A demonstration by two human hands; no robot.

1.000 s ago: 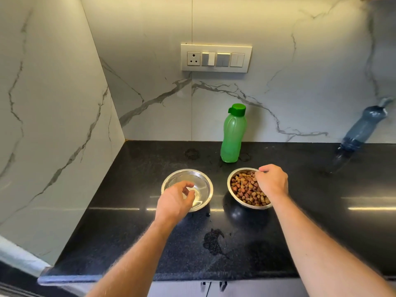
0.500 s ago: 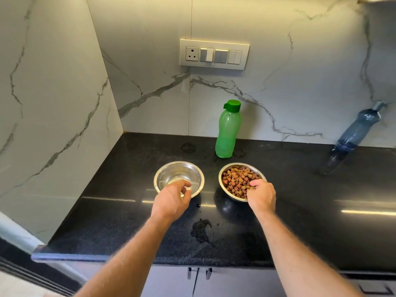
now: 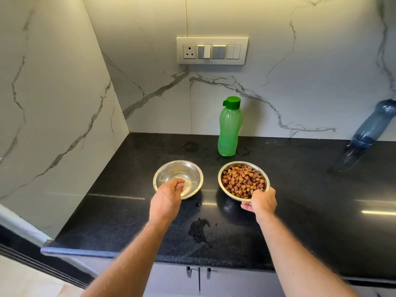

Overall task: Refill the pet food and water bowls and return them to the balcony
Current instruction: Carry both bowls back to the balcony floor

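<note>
At the table's near edge two forearms reach in from below; past a dark wet patch the left hand pinches the near rim of the water bowl, thumb seemingly inside, fingers curled; the right hand grips the near rim of the food bowl, thumb over the lip, fingers beneath; each bowl lies directly ahead of its own hand, side by side and apart, so the lift looks straight up and back toward the body; kibble is heaped near the rim; behind stands a capped green bottle by the wall; a blue bottle leans far right.
</note>
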